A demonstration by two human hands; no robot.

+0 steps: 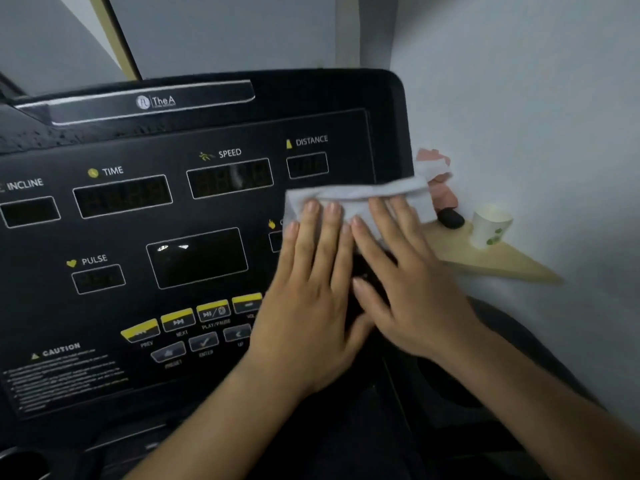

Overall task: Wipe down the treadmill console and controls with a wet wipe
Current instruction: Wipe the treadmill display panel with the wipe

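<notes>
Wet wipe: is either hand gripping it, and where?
Neither grips it. The left hand and right hand lie flat, straight fingers pressing the lower part of the wet wipe against the console.

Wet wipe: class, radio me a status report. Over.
Both flat: left hand, right hand pressing wet wipe. Wipe overhanging console right edge. Path clear; paper cup off on side shelf.

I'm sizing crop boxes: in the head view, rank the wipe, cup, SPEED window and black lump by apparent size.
1. wipe, though partly covered
2. SPEED window
3. cup
4. black lump
</notes>
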